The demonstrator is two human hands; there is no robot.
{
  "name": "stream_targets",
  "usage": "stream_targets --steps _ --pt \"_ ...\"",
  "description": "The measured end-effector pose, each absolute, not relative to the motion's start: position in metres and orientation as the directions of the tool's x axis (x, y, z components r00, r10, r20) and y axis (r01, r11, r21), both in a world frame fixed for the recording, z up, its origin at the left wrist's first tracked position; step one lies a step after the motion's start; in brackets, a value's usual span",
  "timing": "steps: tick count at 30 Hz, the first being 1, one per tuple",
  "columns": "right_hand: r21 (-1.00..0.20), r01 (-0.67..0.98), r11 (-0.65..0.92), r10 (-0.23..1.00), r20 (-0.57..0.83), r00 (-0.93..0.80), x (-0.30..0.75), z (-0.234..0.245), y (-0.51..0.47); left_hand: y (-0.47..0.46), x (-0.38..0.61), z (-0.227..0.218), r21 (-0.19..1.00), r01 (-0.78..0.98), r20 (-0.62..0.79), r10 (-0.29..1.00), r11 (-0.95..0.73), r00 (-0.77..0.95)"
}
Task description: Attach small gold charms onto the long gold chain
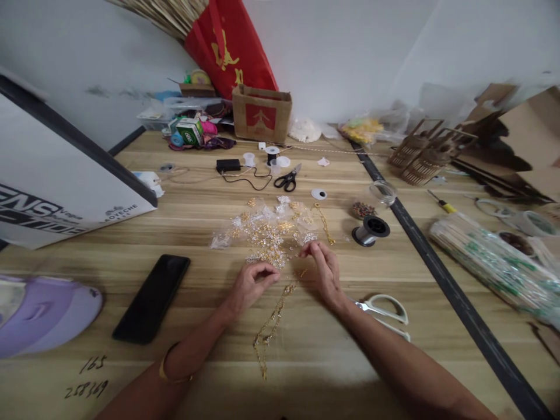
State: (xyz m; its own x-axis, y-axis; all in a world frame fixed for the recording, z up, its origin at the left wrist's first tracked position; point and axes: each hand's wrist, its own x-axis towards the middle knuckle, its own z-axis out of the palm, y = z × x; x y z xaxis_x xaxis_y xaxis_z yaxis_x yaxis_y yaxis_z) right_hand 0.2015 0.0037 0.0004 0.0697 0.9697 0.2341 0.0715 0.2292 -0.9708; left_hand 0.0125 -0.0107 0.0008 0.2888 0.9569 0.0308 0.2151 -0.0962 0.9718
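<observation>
My left hand (250, 286) rests on the wooden table (306, 361) with its fingers curled in a pinch at the upper end of a gold beaded chain (270, 324) that trails toward me. My right hand (322, 269) is just to the right, fingertips pinched together over a tiny piece beside the chain. What it pinches is too small to name. Right above both hands lies a heap of small gold and clear beads on clear plastic bags (266, 230).
A black phone (152, 297) lies to the left, a purple cap (44, 315) further left. White-handled scissors (385, 312) lie by my right wrist. A wire spool (371, 230), a bead jar (371, 201), black scissors (287, 179) and a paper bag (261, 114) sit beyond.
</observation>
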Motion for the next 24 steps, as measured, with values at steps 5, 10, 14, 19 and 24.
stream_targets --steps 5,10,14,19,24 --pt "-0.965 -0.225 0.135 0.977 0.092 0.191 0.209 -0.002 0.017 -0.011 0.013 0.004 0.957 0.254 0.036 0.923 -0.143 0.383" --pt "-0.889 -0.454 0.059 0.987 -0.018 0.162 0.221 0.003 0.029 -0.008 0.012 -0.001 0.964 0.220 0.044 0.903 -0.151 0.428" --pt "-0.881 -0.471 0.044 0.989 -0.029 0.148 0.231 0.005 0.038 -0.007 0.012 -0.004 0.965 0.210 0.052 0.903 -0.155 0.427" --pt "-0.894 -0.448 0.022 0.989 -0.047 0.142 0.223 0.006 0.033 -0.007 0.014 0.000 0.965 0.225 0.031 0.912 -0.134 0.408" --pt "-0.965 -0.209 0.158 0.985 0.140 0.098 0.213 0.006 0.021 -0.007 0.016 0.000 0.969 0.226 0.008 0.926 -0.100 0.377"
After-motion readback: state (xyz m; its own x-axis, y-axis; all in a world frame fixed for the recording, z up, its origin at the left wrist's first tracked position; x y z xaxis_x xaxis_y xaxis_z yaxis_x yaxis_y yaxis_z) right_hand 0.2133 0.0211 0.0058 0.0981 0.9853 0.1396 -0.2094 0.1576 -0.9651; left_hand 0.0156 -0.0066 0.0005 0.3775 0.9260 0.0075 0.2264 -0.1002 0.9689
